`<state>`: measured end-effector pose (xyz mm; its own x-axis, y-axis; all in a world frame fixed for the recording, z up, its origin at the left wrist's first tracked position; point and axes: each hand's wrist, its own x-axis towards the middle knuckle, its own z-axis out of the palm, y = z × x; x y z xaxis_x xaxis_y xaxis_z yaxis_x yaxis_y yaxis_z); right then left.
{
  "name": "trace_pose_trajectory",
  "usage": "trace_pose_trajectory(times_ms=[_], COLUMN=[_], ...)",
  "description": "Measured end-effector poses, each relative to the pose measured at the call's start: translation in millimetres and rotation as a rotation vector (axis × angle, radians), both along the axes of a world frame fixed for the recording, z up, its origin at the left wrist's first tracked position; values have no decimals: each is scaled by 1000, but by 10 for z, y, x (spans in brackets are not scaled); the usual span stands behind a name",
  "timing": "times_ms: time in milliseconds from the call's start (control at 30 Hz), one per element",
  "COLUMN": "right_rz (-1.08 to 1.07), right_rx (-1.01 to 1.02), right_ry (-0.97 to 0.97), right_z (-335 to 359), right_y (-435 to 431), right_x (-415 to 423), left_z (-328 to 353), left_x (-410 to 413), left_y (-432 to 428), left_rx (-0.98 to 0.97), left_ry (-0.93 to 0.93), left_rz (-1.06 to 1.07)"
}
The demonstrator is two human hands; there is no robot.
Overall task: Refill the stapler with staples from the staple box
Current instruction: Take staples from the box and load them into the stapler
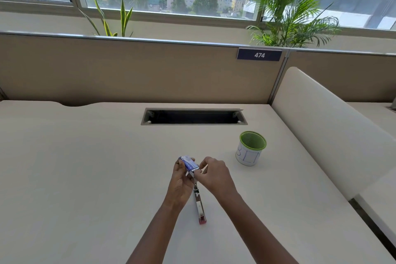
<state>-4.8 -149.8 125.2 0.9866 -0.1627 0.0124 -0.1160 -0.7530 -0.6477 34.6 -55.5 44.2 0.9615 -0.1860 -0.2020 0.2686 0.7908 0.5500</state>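
A small blue and white staple box (189,165) is held above the desk in my left hand (182,180), which wraps it from below and the left. My right hand (212,174) pinches the box's right end, where a white inner part shows; whether it grips a flap or staples I cannot tell. Below both hands the stapler (199,206) lies lengthwise on the white desk (96,178), its metal channel facing up and its red end (202,219) toward me. Its far end is hidden under my hands.
A green mesh cup (251,148) with a white paper label stands to the right of my hands. A dark cable slot (194,117) runs across the desk's far middle. A beige partition (128,70) closes the back, and a white divider (332,130) rises on the right.
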Motion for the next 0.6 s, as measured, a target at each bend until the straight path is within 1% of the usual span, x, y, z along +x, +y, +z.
trace_pose_trajectory(times_ms=[200,400,600], right_rz=[33,76,106], right_rx=[-85,-163,-117], right_ry=[-5,-62,-77], right_z=[0,-23,-37], right_y=[-21,-50,-57], right_x=[-23,-22,-32], left_z=[-6,25,44], left_x=[1,1,-1], left_y=[-21,-47,-48], left_rx=[0,-21,-20], left_ry=[32,33,43], left_rz=[11,17,13])
